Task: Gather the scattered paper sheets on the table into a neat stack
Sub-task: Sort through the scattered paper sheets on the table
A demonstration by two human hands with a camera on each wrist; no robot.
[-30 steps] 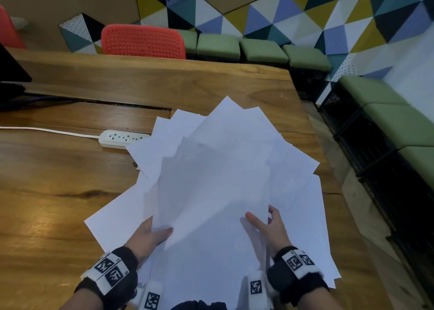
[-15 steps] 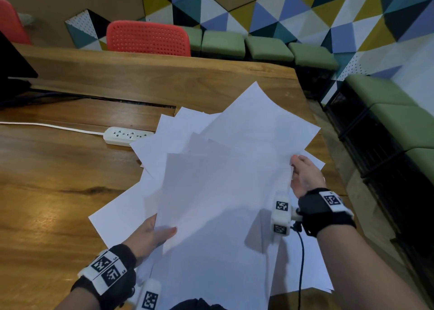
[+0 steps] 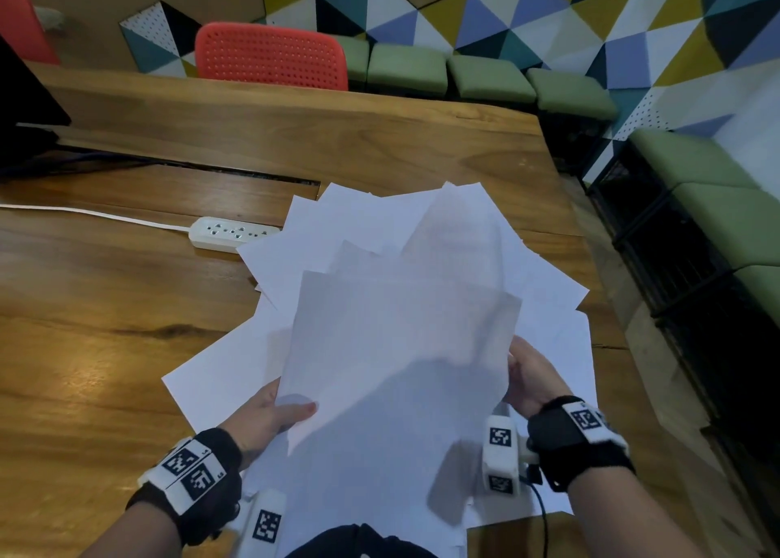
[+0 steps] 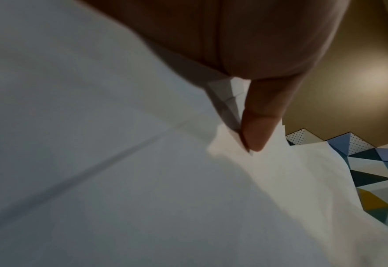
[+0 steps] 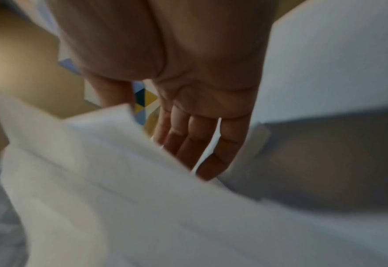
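Note:
Several white paper sheets (image 3: 401, 338) lie fanned and overlapping on the wooden table (image 3: 105, 346), the top ones lifted toward me. My left hand (image 3: 270, 414) pinches the lifted bunch at its lower left corner, thumb on top; the left wrist view shows the thumb (image 4: 259, 122) pressed onto the paper (image 4: 120, 171). At the bunch's right edge, my right hand (image 3: 529, 378) lies with straight fingers (image 5: 200, 144) against the sheets (image 5: 120, 189), and a sheet edge covers the fingertips. The lowest sheets are mostly hidden.
A white power strip (image 3: 230, 232) with its cable lies just left of the far sheets. The table's right edge (image 3: 591, 270) runs close to the paper. A red chair (image 3: 270, 55) and green stools (image 3: 489, 78) stand beyond the table, a dark screen (image 3: 25, 105) at far left.
My right hand went out to the far right, lifted a sheet, then came back to the bunch's right edge with it. The left hand has kept its pinch in place.

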